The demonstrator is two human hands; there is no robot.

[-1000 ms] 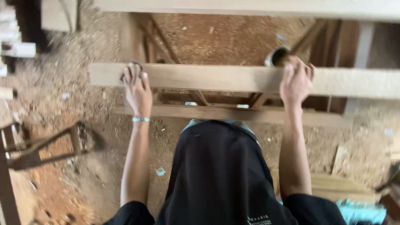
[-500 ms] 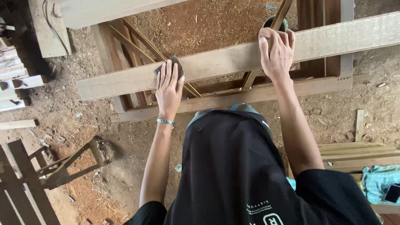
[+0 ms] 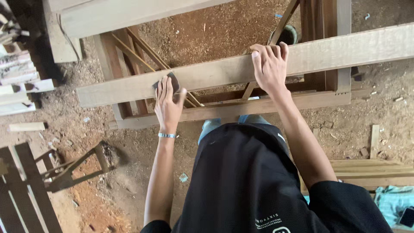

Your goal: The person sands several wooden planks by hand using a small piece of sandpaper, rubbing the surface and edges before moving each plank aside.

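Note:
A long pale wooden plank (image 3: pixel 224 71) runs across the view, resting on a brown wooden frame (image 3: pixel 310 97). My left hand (image 3: pixel 168 103) presses a dark piece of sandpaper (image 3: pixel 170 80) flat against the plank's near face, fingers spread over it. My right hand (image 3: pixel 271 64) grips the plank's top edge further right, fingers curled over it. A metal bracelet (image 3: pixel 166 135) sits on my left wrist. My black shirt fills the lower middle.
Sawdust covers the ground. Stacked pale boards (image 3: pixel 21 86) lie at the left, a small wooden stand (image 3: pixel 71 166) at lower left, more boards (image 3: pixel 366 170) and a teal cloth (image 3: pixel 394 200) at lower right. A round container (image 3: pixel 286 34) stands behind the plank.
My left hand with the sandpaper has slid right along the plank. The view has tilted and shifted, so the plank now slopes up to the right. My right hand keeps its grip.

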